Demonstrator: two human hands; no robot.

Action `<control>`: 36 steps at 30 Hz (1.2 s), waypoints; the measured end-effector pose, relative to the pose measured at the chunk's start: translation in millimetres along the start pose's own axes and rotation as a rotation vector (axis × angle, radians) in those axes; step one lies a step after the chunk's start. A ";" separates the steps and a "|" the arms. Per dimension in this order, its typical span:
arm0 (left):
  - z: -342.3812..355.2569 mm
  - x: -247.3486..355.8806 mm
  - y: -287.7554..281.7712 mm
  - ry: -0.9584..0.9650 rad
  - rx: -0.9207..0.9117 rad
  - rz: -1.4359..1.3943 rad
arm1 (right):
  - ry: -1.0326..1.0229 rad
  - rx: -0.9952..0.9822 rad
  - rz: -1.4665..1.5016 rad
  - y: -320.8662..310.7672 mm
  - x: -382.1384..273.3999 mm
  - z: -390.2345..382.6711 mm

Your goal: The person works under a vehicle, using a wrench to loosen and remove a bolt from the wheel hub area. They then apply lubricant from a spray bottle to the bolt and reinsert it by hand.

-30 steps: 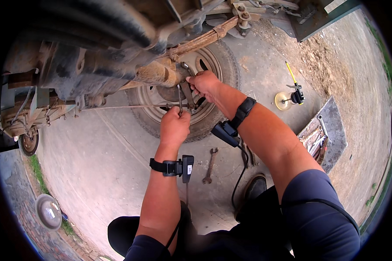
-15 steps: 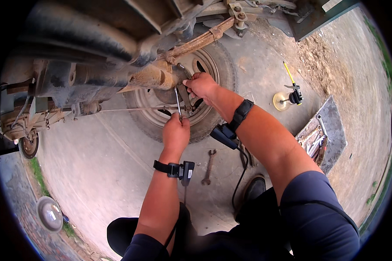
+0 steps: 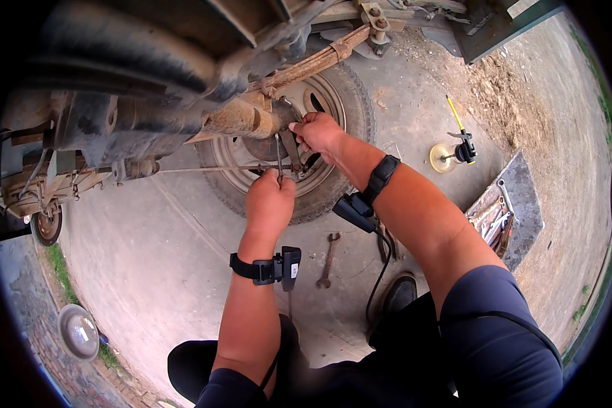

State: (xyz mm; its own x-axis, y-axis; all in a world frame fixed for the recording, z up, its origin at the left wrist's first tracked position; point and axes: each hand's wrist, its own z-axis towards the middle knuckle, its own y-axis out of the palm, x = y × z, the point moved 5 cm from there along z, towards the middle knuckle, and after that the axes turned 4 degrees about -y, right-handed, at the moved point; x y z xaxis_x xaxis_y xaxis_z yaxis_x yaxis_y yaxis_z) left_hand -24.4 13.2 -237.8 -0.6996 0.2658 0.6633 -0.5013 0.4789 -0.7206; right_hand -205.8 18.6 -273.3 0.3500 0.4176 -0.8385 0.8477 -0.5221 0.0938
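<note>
No packages, labels, signs or screens visible.

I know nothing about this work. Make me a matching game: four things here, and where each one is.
Things:
1. left hand
2. right hand
3. rusty open-ended spanner
4. grey metal tray of tools

Places:
A. lying on the concrete below the wheel
B. gripping a thin upright tool
C. on the ground at the far right
D. up at the axle

Pairs: 1-B, 2-D, 3-A, 4-C

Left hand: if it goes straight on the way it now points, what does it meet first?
The left hand points up along the thin tool it grips, toward the rusty axle. It would probably meet the axle's underside first, beside the right hand; depth is unclear here.
</note>
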 end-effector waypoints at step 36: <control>-3.5 -10.1 11.6 -0.044 0.009 -0.005 | -0.039 0.034 -0.175 -1.6 -3.1 -7.8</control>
State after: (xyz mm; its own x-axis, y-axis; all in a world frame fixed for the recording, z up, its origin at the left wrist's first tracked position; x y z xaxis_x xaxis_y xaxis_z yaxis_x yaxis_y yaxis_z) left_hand -21.4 19.0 -252.2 -0.7187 0.2267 0.6573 -0.5090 0.4726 -0.7195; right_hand -205.1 23.9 -266.7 0.1817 0.4756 -0.8607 0.8803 -0.4687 -0.0732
